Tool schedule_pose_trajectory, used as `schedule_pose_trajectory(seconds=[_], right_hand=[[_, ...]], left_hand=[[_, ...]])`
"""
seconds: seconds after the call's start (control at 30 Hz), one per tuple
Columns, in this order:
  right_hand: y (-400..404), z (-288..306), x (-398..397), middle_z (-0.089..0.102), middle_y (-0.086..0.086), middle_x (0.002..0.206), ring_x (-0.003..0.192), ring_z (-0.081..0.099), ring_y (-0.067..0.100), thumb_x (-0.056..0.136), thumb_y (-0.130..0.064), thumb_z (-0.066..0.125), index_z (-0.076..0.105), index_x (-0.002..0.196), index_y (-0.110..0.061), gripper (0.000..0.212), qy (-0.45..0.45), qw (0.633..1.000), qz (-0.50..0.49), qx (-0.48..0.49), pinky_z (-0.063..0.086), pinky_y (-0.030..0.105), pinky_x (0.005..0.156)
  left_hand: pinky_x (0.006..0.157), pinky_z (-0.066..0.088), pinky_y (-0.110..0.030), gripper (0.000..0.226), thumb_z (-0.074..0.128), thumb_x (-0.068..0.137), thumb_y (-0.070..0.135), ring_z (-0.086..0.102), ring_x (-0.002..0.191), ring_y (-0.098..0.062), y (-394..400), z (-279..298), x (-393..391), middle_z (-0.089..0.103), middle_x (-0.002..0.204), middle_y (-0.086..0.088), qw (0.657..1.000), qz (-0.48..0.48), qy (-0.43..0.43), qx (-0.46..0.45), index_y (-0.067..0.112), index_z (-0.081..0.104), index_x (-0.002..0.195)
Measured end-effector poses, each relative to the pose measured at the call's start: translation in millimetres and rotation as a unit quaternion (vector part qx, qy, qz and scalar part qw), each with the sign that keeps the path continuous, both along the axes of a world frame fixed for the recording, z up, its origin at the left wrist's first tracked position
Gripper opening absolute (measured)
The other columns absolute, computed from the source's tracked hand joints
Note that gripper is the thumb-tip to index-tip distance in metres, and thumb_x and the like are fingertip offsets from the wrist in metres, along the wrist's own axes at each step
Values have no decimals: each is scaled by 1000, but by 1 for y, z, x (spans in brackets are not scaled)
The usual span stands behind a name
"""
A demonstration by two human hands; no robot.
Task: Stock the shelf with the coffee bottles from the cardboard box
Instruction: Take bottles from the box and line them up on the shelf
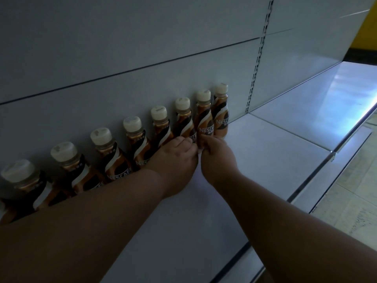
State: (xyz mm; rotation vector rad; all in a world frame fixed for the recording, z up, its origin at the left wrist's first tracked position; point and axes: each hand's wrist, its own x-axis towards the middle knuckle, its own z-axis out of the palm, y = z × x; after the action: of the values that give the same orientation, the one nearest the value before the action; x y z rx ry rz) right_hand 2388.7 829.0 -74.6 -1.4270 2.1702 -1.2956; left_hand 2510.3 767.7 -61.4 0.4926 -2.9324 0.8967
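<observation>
Several brown coffee bottles with cream caps stand in a row along the back panel of the white shelf. My left hand wraps its fingers around the base of the third bottle from the right. Beside it, my right hand grips the base of the second bottle from the right. The two hands nearly touch. The last bottle on the right stands free against its neighbour. My left forearm hides the lower parts of the bottles further left. The cardboard box is out of view.
The grey back panel rises right behind the bottles, with a slotted upright to the right of the row. The bare shelf deck runs on to the right. Its metal front rail edges a tiled floor.
</observation>
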Motion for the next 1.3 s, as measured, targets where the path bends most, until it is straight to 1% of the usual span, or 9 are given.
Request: schedule_pose_trajectory(seconds=[0.13, 0.27, 0.5, 0.73, 0.83, 0.9, 0.97, 1.07, 1.3], right_hand=[[-3, 3, -23, 48, -2, 101, 94, 48, 16, 96, -14, 41, 65, 112, -17, 29, -15, 996, -88, -13, 36, 26, 78], [-6, 2, -32, 62, 7, 112, 105, 57, 25, 94, -10, 42, 66, 115, -18, 33, -37, 997, -65, 19, 41, 29, 80], [-19, -11, -27, 68, -2, 116, 108, 61, 20, 93, -32, 55, 64, 119, -27, 28, -100, 992, -78, 27, 49, 33, 85], [-16, -8, -32, 69, 2, 114, 106, 62, 22, 93, -26, 52, 66, 117, -23, 27, -82, 994, -64, 26, 48, 31, 85], [-17, -9, -45, 66, 6, 105, 99, 61, 26, 94, -23, 47, 66, 109, -19, 25, -26, 996, -84, 31, 42, 27, 73], [-19, -13, -57, 61, 6, 102, 95, 59, 24, 96, -25, 46, 63, 107, -16, 22, -20, 991, -132, 13, 38, 27, 69], [-24, -16, -68, 57, 6, 114, 103, 57, 22, 96, -29, 50, 58, 119, -15, 28, -47, 986, -161, 2, 42, 28, 77], [-32, -19, -80, 54, 3, 133, 119, 55, 20, 92, -32, 58, 49, 135, -19, 46, -81, 985, -154, 6, 48, 36, 94], [-44, -14, -88, 68, 1, 106, 98, 63, 22, 83, -36, 68, 62, 113, -24, 33, -116, 985, -129, -8, 52, 40, 85]], left_hand=[[99, 44, -42, 37, 42, 83, 17, 59, 105, -31, -10, 21, -25, 67, 106, -10, 997, -53, 19, -48, 8, 70, 106], [101, 39, -45, 46, 28, 87, 26, 55, 108, -34, -20, 56, -61, 63, 108, -12, 994, -57, 31, -86, 10, 68, 105], [104, 32, -44, 23, 46, 93, 27, 36, 126, -28, -37, 92, -99, 52, 127, -2, 977, -9, -121, -172, 23, 62, 109], [99, 33, -43, 20, 53, 90, 25, 35, 127, -26, -41, 96, -109, 55, 122, 1, 982, -5, -127, -141, 23, 61, 109], [97, 35, -42, 22, 53, 88, 24, 41, 121, -26, -43, 98, -113, 57, 118, -1, 988, -22, -109, -108, 21, 62, 108], [85, 40, -40, 20, 55, 84, 23, 48, 104, -26, -49, 101, -114, 57, 107, -4, 994, -68, -41, -79, 19, 61, 102], [76, 40, -38, 19, 55, 84, 17, 48, 91, -26, -56, 104, -119, 55, 101, -8, 993, -95, 59, -44, 14, 58, 103], [80, 43, -39, 31, 52, 90, 17, 50, 97, -27, -62, 104, -134, 52, 111, -11, 993, -55, 104, 1, 16, 52, 122], [85, 44, -39, 27, 48, 93, 16, 47, 107, -29, -74, 105, -147, 53, 116, -9, 995, -4, 90, 50, 16, 62, 116]])
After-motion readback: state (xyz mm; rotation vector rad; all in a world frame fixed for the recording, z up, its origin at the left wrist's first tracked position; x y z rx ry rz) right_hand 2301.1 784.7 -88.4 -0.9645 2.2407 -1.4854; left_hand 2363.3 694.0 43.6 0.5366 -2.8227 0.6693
